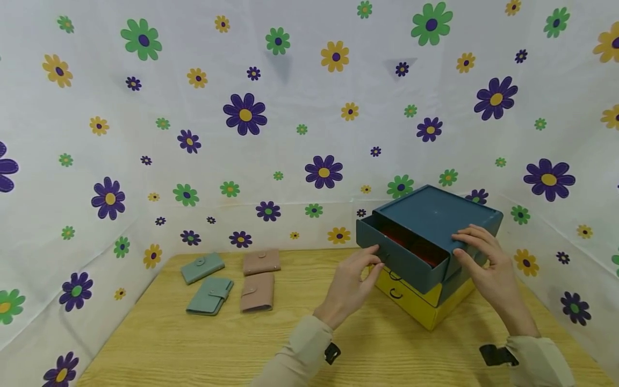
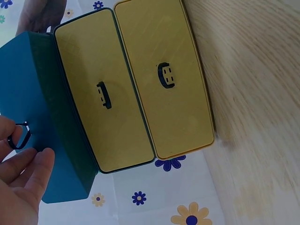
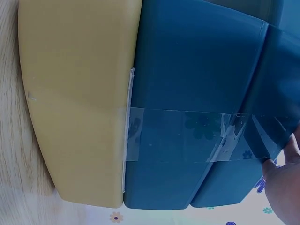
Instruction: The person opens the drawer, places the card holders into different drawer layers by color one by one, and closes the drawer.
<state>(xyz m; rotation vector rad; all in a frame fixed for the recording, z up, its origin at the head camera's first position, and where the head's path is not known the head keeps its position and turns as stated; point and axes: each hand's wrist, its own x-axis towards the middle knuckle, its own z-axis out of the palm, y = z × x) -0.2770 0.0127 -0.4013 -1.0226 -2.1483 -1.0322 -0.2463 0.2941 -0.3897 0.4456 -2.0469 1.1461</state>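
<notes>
On the right of the table stands a stack of drawer boxes, blue [image 1: 435,207] above and yellow [image 1: 411,303] below. Its top blue drawer [image 1: 411,267] is pulled part way out, and something red [image 1: 403,240] shows inside. My left hand [image 1: 349,287] is at the front of that drawer; in the left wrist view its fingers hold the small dark handle [image 2: 19,136]. My right hand [image 1: 493,269] rests against the upper right edge of the stack, fingers on the top and thumb near the front corner.
Two green wallets [image 1: 203,267] [image 1: 210,296] and two pink wallets [image 1: 261,262] [image 1: 257,293] lie at the left on the wooden table [image 1: 193,349]. Clear tape [image 3: 178,136] spans the side of the blue boxes. Flower-print cloth [image 1: 290,80] hangs around the table.
</notes>
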